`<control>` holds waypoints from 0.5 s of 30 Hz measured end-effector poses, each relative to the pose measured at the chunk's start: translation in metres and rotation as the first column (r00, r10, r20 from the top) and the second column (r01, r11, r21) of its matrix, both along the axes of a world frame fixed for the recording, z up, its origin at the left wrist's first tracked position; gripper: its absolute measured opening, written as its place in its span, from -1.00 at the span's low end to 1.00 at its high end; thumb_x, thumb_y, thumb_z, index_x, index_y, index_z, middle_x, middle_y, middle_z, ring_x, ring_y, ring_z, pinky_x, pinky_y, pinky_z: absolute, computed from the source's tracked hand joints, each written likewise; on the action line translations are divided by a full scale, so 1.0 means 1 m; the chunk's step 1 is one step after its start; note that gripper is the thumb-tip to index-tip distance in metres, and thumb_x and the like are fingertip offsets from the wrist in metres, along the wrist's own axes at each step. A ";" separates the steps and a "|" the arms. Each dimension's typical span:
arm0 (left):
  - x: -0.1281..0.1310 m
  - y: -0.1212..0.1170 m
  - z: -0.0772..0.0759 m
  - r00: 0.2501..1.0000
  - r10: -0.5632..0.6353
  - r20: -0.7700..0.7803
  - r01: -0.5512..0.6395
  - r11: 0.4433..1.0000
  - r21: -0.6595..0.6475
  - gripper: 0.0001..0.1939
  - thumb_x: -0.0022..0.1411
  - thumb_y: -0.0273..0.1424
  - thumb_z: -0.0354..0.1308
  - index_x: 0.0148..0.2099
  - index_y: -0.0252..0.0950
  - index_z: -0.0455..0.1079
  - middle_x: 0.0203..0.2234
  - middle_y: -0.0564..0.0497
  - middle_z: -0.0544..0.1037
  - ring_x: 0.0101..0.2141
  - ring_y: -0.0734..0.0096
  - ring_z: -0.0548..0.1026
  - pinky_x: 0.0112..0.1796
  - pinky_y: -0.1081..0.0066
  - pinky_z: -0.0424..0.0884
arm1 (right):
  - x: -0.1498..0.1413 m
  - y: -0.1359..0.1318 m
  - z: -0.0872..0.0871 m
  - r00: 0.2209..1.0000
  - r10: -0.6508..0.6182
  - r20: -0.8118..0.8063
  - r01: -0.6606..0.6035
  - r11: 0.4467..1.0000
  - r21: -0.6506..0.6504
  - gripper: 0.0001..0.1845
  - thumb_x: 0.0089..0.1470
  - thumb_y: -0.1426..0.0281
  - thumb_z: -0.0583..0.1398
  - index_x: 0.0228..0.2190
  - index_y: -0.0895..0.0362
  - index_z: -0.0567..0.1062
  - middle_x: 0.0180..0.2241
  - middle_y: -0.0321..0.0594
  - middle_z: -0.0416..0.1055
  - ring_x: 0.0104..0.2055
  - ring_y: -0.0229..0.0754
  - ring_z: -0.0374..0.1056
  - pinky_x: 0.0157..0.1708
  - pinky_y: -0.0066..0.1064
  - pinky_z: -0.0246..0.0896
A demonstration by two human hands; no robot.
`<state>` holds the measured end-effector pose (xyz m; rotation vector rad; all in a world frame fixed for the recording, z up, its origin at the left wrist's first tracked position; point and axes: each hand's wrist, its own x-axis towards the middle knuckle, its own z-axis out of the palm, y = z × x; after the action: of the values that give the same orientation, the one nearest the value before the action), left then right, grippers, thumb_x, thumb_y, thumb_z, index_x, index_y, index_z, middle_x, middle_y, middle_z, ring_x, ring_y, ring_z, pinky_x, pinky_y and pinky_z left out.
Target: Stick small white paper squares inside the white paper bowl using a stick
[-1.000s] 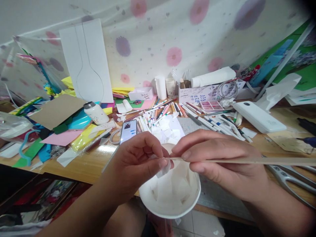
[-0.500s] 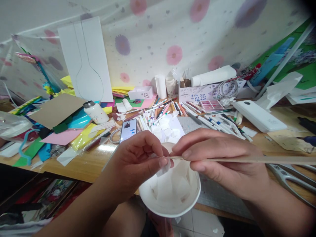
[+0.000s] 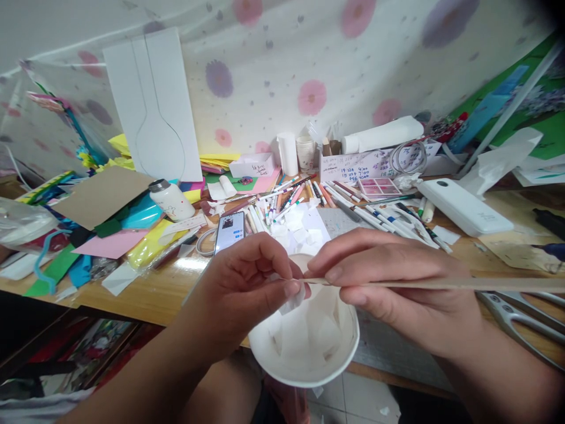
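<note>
A long, thin beige strip [image 3: 507,285], looking like cardboard seen nearly edge-on, runs from the right edge to my fingers. My right hand [image 3: 397,282] is closed on it, thumb below and fingers above. My left hand [image 3: 247,294] pinches the strip's left end between thumb and fingertips. A small white paper scrap [image 3: 293,301] hangs under the left fingertips. Below both hands is a white paper bucket [image 3: 304,377] with pale paper pieces inside. Its far rim is partly hidden by my hands.
Markers [image 3: 286,203] and paper scraps litter the table's middle. A phone [image 3: 229,232] and a white bottle [image 3: 171,200] are to the left. Scissors [image 3: 521,324] lie at right, near a white power bank [image 3: 465,206]. A white board [image 3: 154,106] with a drawn outline leans at the back.
Almost nothing differs. Both hands keep their grip on the strip, whose right part sits very slightly higher.
</note>
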<state>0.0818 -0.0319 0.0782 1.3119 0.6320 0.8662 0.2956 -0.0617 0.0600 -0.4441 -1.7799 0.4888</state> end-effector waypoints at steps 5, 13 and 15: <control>-0.001 0.001 -0.002 1.000 -0.008 0.005 0.008 1.000 0.009 -0.84 0.14 -0.51 0.45 -0.40 -0.29 0.53 -0.48 0.09 0.63 -0.45 0.59 0.55 -0.39 0.66 0.46 | 0.000 0.000 -0.001 1.000 0.012 -0.004 -0.012 1.000 0.000 -0.92 0.24 0.51 0.32 -0.28 0.23 0.68 -0.29 -0.11 0.70 -0.14 -0.22 0.62 -0.09 -0.53 0.54; 0.000 0.001 -0.001 0.999 -0.028 0.023 0.028 1.000 0.011 -0.86 0.17 -0.56 0.42 -0.38 -0.27 0.57 -0.48 0.11 0.65 -0.45 0.63 0.56 -0.38 0.70 0.47 | 0.000 0.000 -0.001 1.000 0.011 -0.013 -0.011 1.000 -0.005 -0.93 0.21 0.55 0.34 -0.31 0.30 0.68 -0.28 -0.05 0.69 -0.15 -0.24 0.62 -0.07 -0.56 0.53; 0.000 0.001 -0.001 0.999 -0.032 0.025 0.032 0.999 0.017 -0.86 0.18 -0.58 0.40 -0.38 -0.27 0.58 -0.48 0.11 0.65 -0.45 0.64 0.56 -0.38 0.71 0.47 | 0.000 0.000 -0.002 1.000 0.007 -0.021 -0.007 1.000 -0.003 -0.93 0.21 0.56 0.34 -0.31 0.30 0.68 -0.29 -0.05 0.69 -0.15 -0.24 0.61 -0.07 -0.56 0.53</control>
<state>0.0821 -0.0309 0.0774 1.3207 0.5838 0.8621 0.2951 -0.0616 0.0584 -0.4332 -1.7616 0.4993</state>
